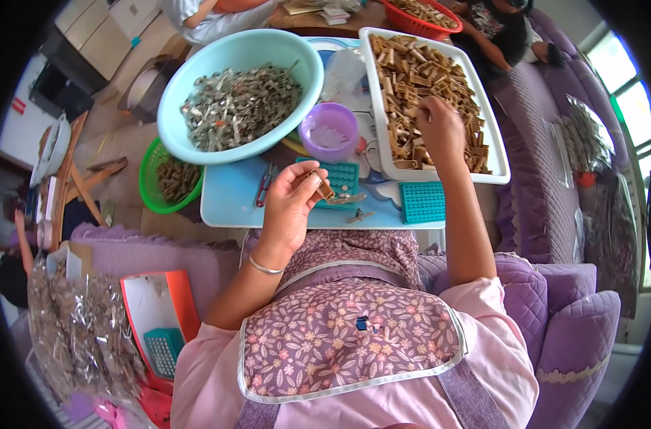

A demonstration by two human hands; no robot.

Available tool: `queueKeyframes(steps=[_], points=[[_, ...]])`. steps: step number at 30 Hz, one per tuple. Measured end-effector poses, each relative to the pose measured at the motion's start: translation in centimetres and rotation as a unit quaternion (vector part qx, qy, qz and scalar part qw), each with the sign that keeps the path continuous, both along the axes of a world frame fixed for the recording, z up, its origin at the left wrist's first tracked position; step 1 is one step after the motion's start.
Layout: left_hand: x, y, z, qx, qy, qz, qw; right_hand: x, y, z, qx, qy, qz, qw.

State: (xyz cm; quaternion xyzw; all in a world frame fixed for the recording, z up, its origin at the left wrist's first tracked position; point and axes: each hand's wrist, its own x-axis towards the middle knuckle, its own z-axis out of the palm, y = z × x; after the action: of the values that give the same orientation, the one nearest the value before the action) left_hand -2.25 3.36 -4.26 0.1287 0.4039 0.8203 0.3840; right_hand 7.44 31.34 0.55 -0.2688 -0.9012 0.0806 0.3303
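— What are we doing now?
— We're pinching a small brown piece (324,190) in our left hand (291,207) over the teal grid block (342,176), judging it mid-assembly. Our right hand (441,129) is curling into the white tray (382,154), grasp unclear.
— And next?
— Probably needing another piece. We're counting two teal blocks, one purple cup (329,131).

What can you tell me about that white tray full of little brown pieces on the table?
The white tray is a shallow rectangular one, plastic by its look, lying flat at the far right of the light blue table. It is heaped with small tan and brown wooden-looking pieces, piled loosely. The right hand reaches into it, fingers down among the pieces. A small purple bowl stands just to its left.
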Motion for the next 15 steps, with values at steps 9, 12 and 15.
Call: queueKeyframes(steps=[9, 12, 15], points=[[0.5, -0.2, -0.2, 0.000, 0.004, 0.017, 1.000, 1.2, -10.3, 0.3, -0.491, 0.246, 0.188, 0.814], [0.4, -0.3, -0.4, 0.032, 0.015, 0.011, 0.999, 0.8, -14.7, -0.6, -0.542, 0.238, 0.241, 0.769], [0.7, -0.4, 0.1, 0.058, 0.040, 0.033, 0.997, 0.9, -15.6, -1.5, -0.543, 0.204, 0.259, 0.772]])
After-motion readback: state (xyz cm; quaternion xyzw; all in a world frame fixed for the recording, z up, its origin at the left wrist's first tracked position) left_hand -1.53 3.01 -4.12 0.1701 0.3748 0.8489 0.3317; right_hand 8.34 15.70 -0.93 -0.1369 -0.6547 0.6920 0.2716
